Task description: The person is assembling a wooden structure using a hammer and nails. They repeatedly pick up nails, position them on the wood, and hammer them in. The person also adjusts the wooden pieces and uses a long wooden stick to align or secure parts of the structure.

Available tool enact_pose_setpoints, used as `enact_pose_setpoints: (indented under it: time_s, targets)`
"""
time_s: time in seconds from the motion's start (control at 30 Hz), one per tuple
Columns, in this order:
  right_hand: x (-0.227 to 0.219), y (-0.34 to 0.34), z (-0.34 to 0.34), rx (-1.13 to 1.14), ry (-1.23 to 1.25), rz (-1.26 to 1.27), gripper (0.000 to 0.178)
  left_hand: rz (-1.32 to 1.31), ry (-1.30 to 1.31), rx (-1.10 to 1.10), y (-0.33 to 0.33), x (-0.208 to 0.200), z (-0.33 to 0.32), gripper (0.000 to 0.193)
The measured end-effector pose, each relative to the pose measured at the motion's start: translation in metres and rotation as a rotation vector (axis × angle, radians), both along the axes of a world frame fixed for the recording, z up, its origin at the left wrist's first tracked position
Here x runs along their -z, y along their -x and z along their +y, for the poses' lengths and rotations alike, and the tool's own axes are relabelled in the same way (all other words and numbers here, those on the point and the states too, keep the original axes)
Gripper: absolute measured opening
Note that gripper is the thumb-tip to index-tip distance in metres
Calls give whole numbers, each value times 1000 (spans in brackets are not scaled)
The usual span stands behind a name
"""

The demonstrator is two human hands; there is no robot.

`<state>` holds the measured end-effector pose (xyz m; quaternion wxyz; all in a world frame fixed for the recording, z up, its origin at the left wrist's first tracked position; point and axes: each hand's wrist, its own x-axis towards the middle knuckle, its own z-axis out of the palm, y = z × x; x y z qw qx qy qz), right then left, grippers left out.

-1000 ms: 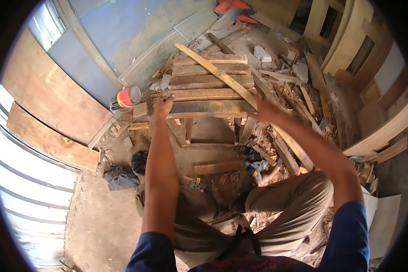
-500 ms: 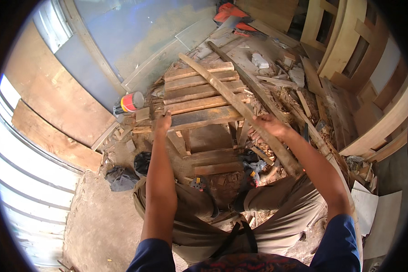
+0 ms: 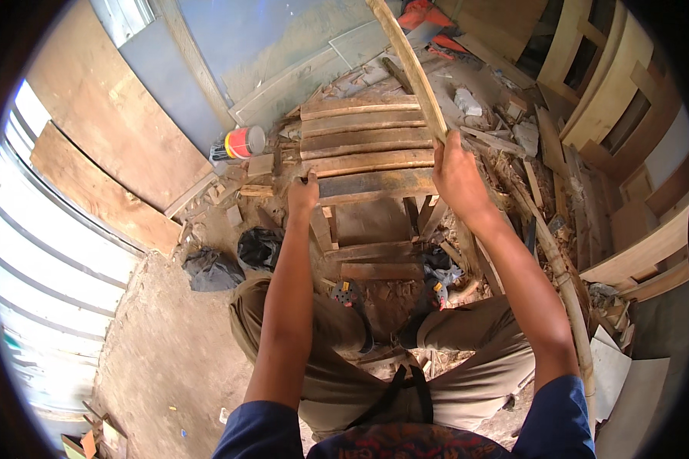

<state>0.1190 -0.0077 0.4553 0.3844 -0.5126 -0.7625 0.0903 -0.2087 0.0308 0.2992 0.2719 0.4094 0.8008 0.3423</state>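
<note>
A low slatted wooden bench [image 3: 375,183] stands in front of my knees, its rough slats lying side by side with narrow gaps. My right hand [image 3: 461,183] is wrapped round a long, slightly bent wooden strip [image 3: 409,65], just beyond the bench's right end. That strip rises steeply away from me, its far end cut off by the upper edge of the view. At the left end of the nearest dark slat, my left hand [image 3: 304,191] is closed with fingers curled in. What those fingers hold, if anything, is hidden.
A red and yellow tub [image 3: 245,142] lies on its side left of the bench. Black plastic bags [image 3: 213,268] sit near my left leg. Wood scraps and long poles [image 3: 547,237] litter the right side. Wooden frames [image 3: 620,92] lean at the right.
My right hand has moved up and swung the strip from lying diagonally across the bench to pointing steeply away. My left hand stays by the bench's left end, now more tightly curled.
</note>
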Motion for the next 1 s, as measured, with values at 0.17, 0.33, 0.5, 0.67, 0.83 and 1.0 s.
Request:
enact_pose_setpoints:
  time_s: [0.17, 0.33, 0.5, 0.67, 0.83, 1.0]
  targets:
    - [109, -21, 25, 106, 121, -578, 41, -14, -62, 14, -19, -3, -2, 76]
    - [122, -13, 11, 173, 249, -322, 49, 66, -152, -19, -14, 9, -6, 72]
    - [104, -18, 2, 41, 391, -246, 43, -23, -107, -14, -23, -9, -10, 68]
    - [102, 7, -15, -36, 320, -122, 46, -57, -111, -62, -21, 12, -2, 66]
    - [85, 104, -25, -170, 361, -1, 54, -133, -111, -160, 38, 55, -2, 70]
    - [94, 150, -10, -188, 336, 82, 57, -437, 17, -78, 5, 8, -12, 72]
